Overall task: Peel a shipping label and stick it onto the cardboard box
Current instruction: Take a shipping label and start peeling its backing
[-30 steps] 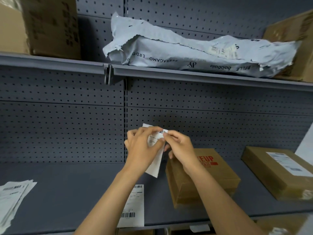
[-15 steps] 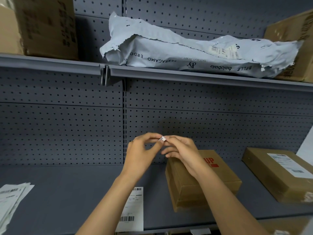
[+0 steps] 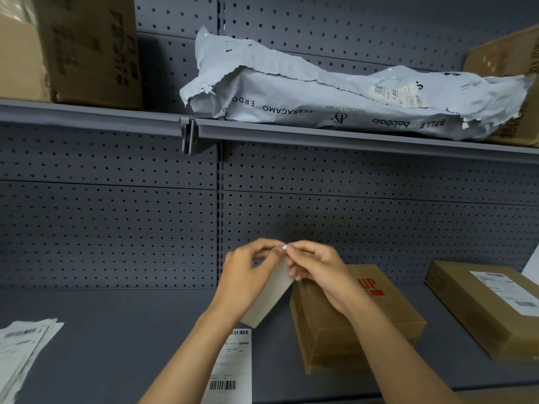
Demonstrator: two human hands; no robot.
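Observation:
Both hands hold one shipping label up in front of the pegboard; its blank back faces me and it hangs down tilted. My left hand and my right hand pinch its top corner together, fingertips touching. Just right of and below the hands, a brown cardboard box with red print lies on the grey shelf. My right forearm crosses over the box's near side.
Another label with a barcode lies flat on the shelf under my left arm. A stack of labels sits at far left. A second box bearing a label lies at right. On the upper shelf rest a torn grey mailer bag and cartons.
The label turned: its printed face showed a second ago, now its blank back hangs toward me. The hands lowered slightly and pinch the top corner.

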